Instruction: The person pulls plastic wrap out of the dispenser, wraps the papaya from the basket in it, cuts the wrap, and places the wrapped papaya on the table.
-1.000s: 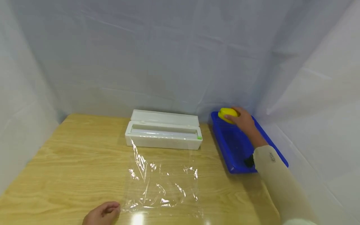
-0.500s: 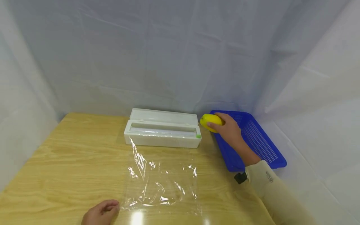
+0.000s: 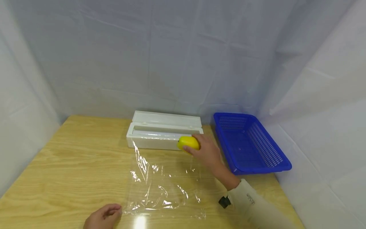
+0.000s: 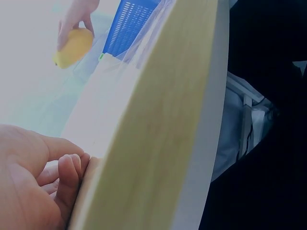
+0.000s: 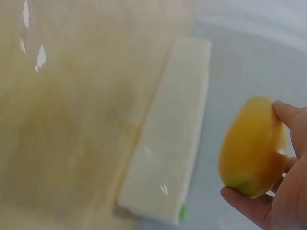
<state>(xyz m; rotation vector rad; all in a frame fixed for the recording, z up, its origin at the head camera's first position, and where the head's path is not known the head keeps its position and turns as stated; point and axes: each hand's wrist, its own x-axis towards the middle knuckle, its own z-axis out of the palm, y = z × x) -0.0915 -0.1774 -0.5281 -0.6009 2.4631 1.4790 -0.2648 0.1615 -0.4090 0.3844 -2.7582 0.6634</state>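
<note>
Yellow fruit (image 3: 187, 142), probably firm, slick, best held mid-body: clamped in right hand (image 3: 207, 152), clear film (image 3: 160, 190) pinched in left hand (image 3: 102, 217).

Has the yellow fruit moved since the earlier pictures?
Yes. In the head view, the yellow fruit, held in the right hand, has gone left, from over the blue basket to overlapping the white box.
</note>
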